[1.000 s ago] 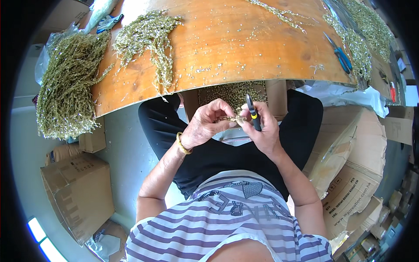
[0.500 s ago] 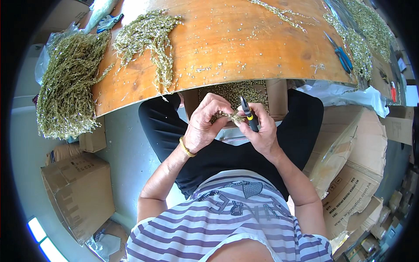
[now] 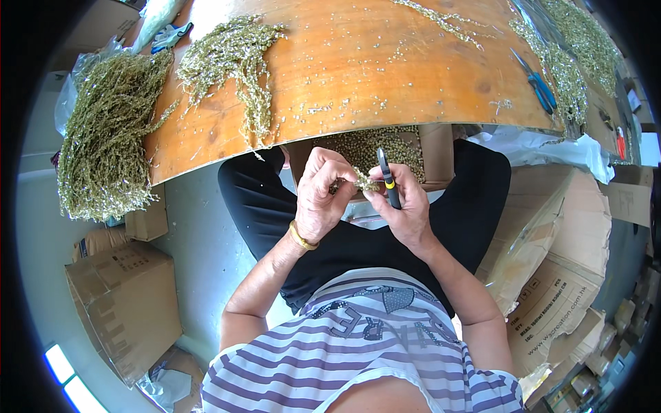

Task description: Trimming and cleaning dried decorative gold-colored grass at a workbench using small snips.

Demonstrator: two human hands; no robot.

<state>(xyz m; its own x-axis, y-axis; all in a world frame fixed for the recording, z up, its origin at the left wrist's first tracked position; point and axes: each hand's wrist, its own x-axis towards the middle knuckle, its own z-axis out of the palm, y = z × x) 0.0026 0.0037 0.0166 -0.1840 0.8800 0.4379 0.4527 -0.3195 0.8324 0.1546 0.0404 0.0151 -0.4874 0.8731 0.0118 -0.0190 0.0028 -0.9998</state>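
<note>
Over my lap, just in front of the table edge, my left hand [image 3: 321, 195] pinches a small bunch of gold beaded garland [image 3: 363, 181]. My right hand [image 3: 407, 210] meets it from the other side, thumb and fingertips at the bunch. Tucked in that same right hand is a pair of pliers or cutters [image 3: 386, 172] with a dark tip and a black and yellow handle, pointing away from me. Whether its jaws are apart is too small to tell. Below and beyond my hands, a cardboard box [image 3: 438, 155] holds many small gold beads [image 3: 392, 148].
The orange wooden table [image 3: 330, 76] carries scattered bead bits. A large garland bundle [image 3: 110, 131] hangs over its left edge beside a smaller pile [image 3: 227, 55]. Blue-handled pliers [image 3: 540, 89] lie at the right. Cardboard boxes [image 3: 127, 303] stand left, with torn cardboard [image 3: 558, 275] right.
Both hands have shifted slightly, the right one a little to the left. More of the gold bunch shows between the fingers, and the pliers stand more upright.
</note>
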